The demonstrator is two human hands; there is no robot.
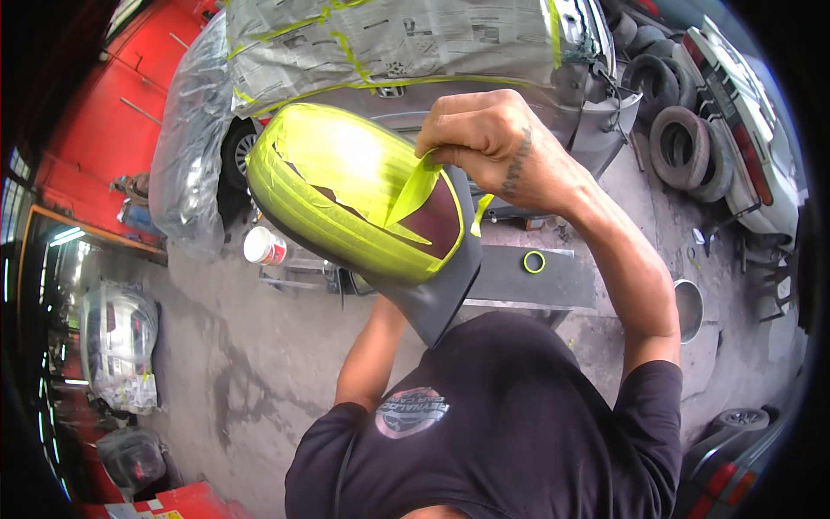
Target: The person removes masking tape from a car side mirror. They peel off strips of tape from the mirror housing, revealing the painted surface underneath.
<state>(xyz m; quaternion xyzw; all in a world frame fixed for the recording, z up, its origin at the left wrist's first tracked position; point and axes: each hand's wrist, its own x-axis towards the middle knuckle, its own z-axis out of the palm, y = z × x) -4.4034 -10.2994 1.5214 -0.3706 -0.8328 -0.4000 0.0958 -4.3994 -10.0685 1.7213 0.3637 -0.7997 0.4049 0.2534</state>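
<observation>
A grey car side mirror housing [458,285], its cap covered in yellow-green masking tape [337,233], is raised in front of my chest. My right hand [488,143] is closed over its far right side, pinching a lifted strip of tape [415,192] between thumb and fingers. Under that strip a dark maroon patch [437,221] shows, and a narrow dark gap runs on between the taped areas. My left forearm [372,355] goes up behind the mirror, which hides the left hand and its fingers. Another piece of tape [482,214] hangs beyond the mirror's right edge.
A roll of tape [534,262] lies on a dark bench [562,281] beyond me. Left of it stands a white bucket [259,246]. A car masked with paper [415,43] fills the far side. Old tyres [679,147] and a white bumper [743,130] are at right.
</observation>
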